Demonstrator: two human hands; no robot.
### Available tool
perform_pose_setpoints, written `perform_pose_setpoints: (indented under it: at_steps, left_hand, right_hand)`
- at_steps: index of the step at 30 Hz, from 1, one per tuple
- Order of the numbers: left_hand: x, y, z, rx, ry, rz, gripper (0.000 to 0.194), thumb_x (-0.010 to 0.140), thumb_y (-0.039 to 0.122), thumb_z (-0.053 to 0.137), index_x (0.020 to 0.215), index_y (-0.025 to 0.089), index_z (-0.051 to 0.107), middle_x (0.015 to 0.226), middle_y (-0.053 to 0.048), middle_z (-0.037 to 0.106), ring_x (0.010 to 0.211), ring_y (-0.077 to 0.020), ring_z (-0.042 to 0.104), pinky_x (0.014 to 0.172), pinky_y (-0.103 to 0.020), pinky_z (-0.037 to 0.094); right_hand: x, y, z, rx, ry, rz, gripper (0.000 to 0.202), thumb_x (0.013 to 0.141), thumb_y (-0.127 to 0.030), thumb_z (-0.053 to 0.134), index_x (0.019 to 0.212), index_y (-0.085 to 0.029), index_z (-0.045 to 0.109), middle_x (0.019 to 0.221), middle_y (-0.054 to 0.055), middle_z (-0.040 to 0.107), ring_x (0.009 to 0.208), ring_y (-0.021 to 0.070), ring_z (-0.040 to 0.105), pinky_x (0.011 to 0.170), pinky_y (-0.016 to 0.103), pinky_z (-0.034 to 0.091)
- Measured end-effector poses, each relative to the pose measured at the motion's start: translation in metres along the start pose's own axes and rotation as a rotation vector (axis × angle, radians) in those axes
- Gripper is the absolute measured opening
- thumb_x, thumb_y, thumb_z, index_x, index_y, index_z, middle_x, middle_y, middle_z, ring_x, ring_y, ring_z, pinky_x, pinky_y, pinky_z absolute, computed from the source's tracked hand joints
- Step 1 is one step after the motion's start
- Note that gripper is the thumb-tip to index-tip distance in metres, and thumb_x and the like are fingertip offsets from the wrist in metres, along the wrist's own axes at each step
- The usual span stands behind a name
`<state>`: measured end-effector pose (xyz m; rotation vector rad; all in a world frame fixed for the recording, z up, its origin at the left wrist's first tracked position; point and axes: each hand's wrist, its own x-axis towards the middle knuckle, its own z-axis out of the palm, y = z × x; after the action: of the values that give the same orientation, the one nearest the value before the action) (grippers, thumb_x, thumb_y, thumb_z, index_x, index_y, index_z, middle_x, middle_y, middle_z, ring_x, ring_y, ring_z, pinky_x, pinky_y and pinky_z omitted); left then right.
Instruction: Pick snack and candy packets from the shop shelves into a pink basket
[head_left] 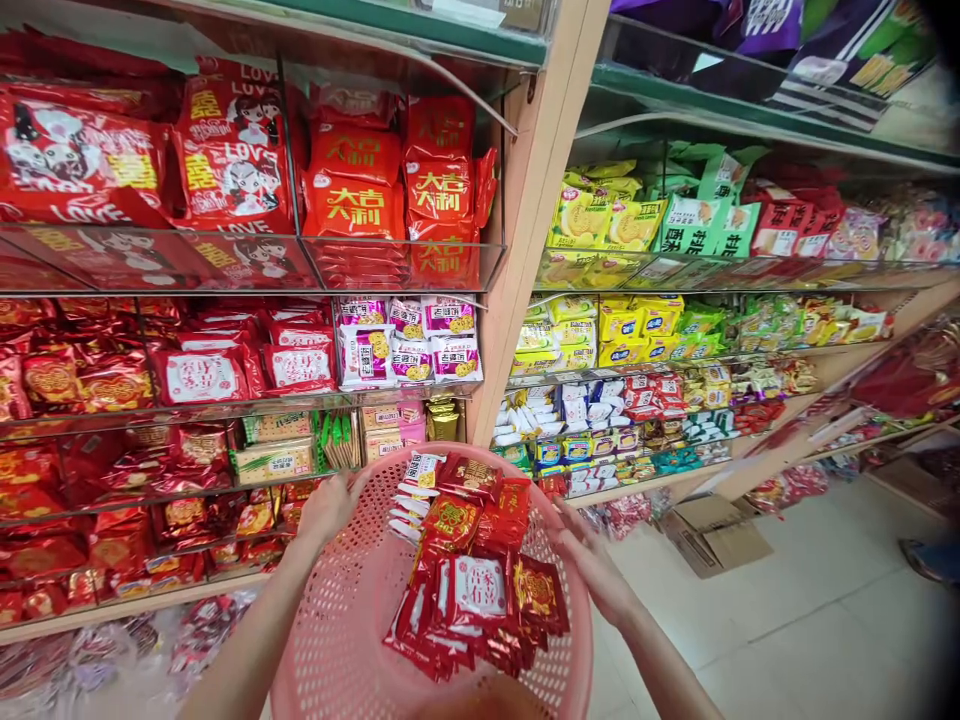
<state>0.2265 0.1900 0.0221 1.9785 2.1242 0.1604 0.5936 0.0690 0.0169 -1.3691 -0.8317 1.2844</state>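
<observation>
Pink basket (330,620): round, perforated, held up in front of the shelves. Red pkts (480,590) heaped in it, from centre toward R side & far rim; a few white pkts (409,515) stacked near far-L rim. L part of basket floor bare.

L hand (330,505): on far-L rim, fingers curled over edge, narrow grip. R hand (592,555): on R rim, fingers along outer side, closed on edge; undersides of fingers hidden, exact gap can't tell. Basket lies btwn both hands, rim in contact w/ each; no pkt in either.

Beyond far rim, in the way: wood post (525,250), btwn L & R shelf units. Basket hides part of the lower tiers there. L unit: red bags (232,150) on upper tier; purple-white pkts (409,340) at R end of tier below; green sticks (339,440) under, twd R end. R unit: yellow pkts (604,215) at L end of upper tier, mint pkts (705,220) adj.

Floor, R of basket: open cardboard box (716,540) by base of R unit. Person's foot (926,560) at far R.
</observation>
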Motion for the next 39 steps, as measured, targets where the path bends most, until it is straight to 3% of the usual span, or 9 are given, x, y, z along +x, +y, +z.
perform_pose_setpoints:
  at_steps: [4, 7, 10, 14, 17, 19, 21, 28, 39]
  left_hand:
    - [-0.005, 0.001, -0.002, 0.036, 0.050, -0.004, 0.062, 0.084, 0.061, 0.014, 0.089, 0.017, 0.058, 0.085, -0.015, 0.067, 0.081, -0.0291, 0.065, 0.063, -0.032, 0.044]
    - [-0.006, 0.001, 0.000, 0.029, 0.072, 0.002, 0.063, 0.084, 0.062, 0.012, 0.083, 0.019, 0.057, 0.081, -0.014, 0.067, 0.077, -0.0284, 0.064, 0.060, -0.031, 0.042]
    - [-0.006, -0.001, 0.002, 0.014, 0.086, 0.013, 0.061, 0.084, 0.062, 0.013, 0.078, 0.019, 0.056, 0.077, -0.012, 0.067, 0.073, -0.0280, 0.064, 0.056, -0.029, 0.040]
    - [-0.006, -0.002, 0.003, 0.009, 0.091, 0.008, 0.060, 0.083, 0.063, 0.017, 0.076, 0.019, 0.057, 0.075, -0.012, 0.067, 0.074, -0.0275, 0.064, 0.055, -0.027, 0.038]
    - [-0.006, -0.002, 0.003, 0.013, 0.097, 0.011, 0.060, 0.084, 0.062, 0.017, 0.076, 0.018, 0.057, 0.076, -0.013, 0.067, 0.075, -0.0277, 0.064, 0.055, -0.027, 0.038]
    - [-0.007, -0.001, 0.003, 0.018, 0.107, 0.001, 0.061, 0.084, 0.063, 0.017, 0.077, 0.018, 0.058, 0.077, -0.013, 0.067, 0.076, -0.0279, 0.064, 0.056, -0.027, 0.038]
    - [-0.008, -0.001, 0.003, 0.020, 0.112, -0.014, 0.062, 0.083, 0.063, 0.016, 0.078, 0.018, 0.059, 0.078, -0.014, 0.067, 0.076, -0.0282, 0.064, 0.057, -0.028, 0.039]
    - [-0.008, -0.002, 0.001, -0.007, 0.093, 0.006, 0.065, 0.083, 0.065, 0.017, 0.081, 0.017, 0.060, 0.081, -0.014, 0.067, 0.078, -0.0286, 0.064, 0.059, -0.029, 0.041]
    - [-0.008, -0.003, 0.002, -0.054, 0.083, 0.001, 0.063, 0.085, 0.062, 0.016, 0.085, 0.016, 0.060, 0.081, -0.015, 0.068, 0.077, -0.0269, 0.065, 0.058, -0.028, 0.041]
  right_hand:
    - [0.004, -0.006, 0.004, -0.048, 0.006, 0.018, 0.072, 0.072, -0.037, 0.060, 0.137, -0.026, 0.028, 0.122, 0.006, 0.057, 0.107, 0.0198, 0.057, 0.094, 0.038, 0.042]
    - [0.008, 0.000, 0.006, -0.161, -0.012, -0.022, 0.072, 0.073, -0.036, 0.058, 0.137, -0.024, 0.028, 0.121, 0.007, 0.058, 0.107, 0.0214, 0.056, 0.093, 0.039, 0.043]
    - [0.008, 0.007, 0.006, -0.382, 0.046, -0.176, 0.069, 0.074, -0.037, 0.055, 0.136, -0.020, 0.031, 0.133, 0.010, 0.046, 0.120, 0.0233, 0.046, 0.099, 0.041, 0.038]
    - [-0.013, -0.004, 0.015, -0.793, 0.210, -0.553, 0.058, 0.078, -0.033, 0.050, 0.132, -0.019, 0.036, 0.138, 0.012, 0.037, 0.129, 0.0261, 0.031, 0.105, 0.048, 0.027]
    - [-0.037, -0.021, 0.037, -1.028, -0.079, -0.785, 0.046, 0.082, -0.029, 0.049, 0.127, -0.025, 0.041, 0.130, 0.008, 0.046, 0.127, 0.0238, 0.034, 0.105, 0.047, 0.026]
    - [-0.048, -0.026, 0.054, -1.139, -0.346, -0.788, 0.050, 0.077, -0.033, 0.058, 0.124, -0.027, 0.043, 0.122, 0.006, 0.052, 0.123, 0.0238, 0.037, 0.106, 0.046, 0.023]
    - [-0.050, -0.023, 0.068, -1.244, -0.460, -0.753, 0.061, 0.066, -0.039, 0.069, 0.120, -0.026, 0.044, 0.116, 0.005, 0.054, 0.120, 0.0256, 0.040, 0.107, 0.049, 0.019]
    - [-0.036, 0.000, 0.086, -1.465, -0.409, -0.754, 0.064, 0.052, -0.041, 0.078, 0.105, -0.021, 0.048, 0.103, 0.007, 0.057, 0.109, 0.0287, 0.047, 0.103, 0.054, 0.019]
    - [-0.045, 0.017, 0.105, -1.398, -0.261, -0.782, 0.047, 0.060, -0.041, 0.072, 0.094, -0.020, 0.047, 0.093, 0.006, 0.058, 0.092, 0.0260, 0.054, 0.101, 0.056, 0.022]
